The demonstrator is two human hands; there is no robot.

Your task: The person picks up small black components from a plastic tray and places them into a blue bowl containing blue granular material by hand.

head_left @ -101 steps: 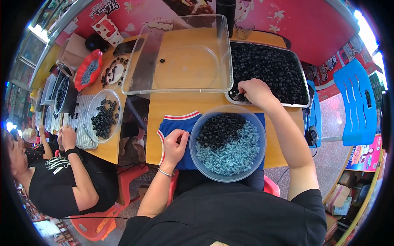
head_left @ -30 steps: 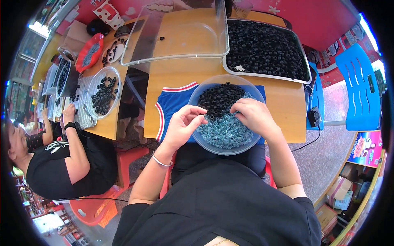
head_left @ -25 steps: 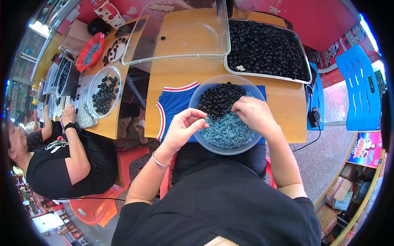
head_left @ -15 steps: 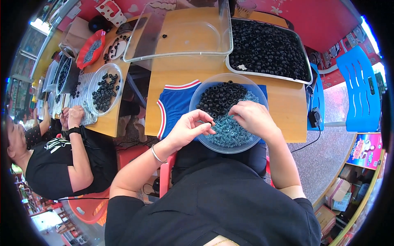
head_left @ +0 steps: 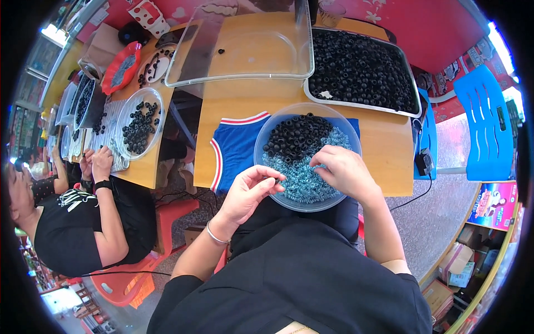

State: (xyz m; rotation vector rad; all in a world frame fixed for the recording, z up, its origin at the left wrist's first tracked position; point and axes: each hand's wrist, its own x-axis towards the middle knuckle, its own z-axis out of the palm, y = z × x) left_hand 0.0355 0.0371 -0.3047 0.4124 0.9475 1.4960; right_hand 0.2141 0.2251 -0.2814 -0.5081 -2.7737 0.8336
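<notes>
A round clear plastic tub (head_left: 259, 146) holds black round pieces with holes (head_left: 297, 136) at its far left and small translucent blue pieces (head_left: 311, 186) in the rest. Over its near left rim, my left hand (head_left: 250, 192) pinches a small black round piece (head_left: 277, 181) between thumb and fingers. My right hand (head_left: 346, 172) is over the right side of the tub, its fingers curled together just at the blue pieces. Whatever its fingertips hold is hidden. Beneath the tub lies a blue cloth garment with red and white trim (head_left: 236, 146).
On the wooden table (head_left: 384, 161) stand a tray heaped with black pieces (head_left: 361, 72) and a large clear bin (head_left: 239, 80). Another person (head_left: 83, 222) works at the left table beside a clear bowl of black pieces (head_left: 123, 125). A blue chair (head_left: 484, 122) stands at right.
My left hand has moved slightly down and back, toward the tub's near left rim, still pinching the black piece. My right hand has shifted only a little, staying over the blue pieces.
</notes>
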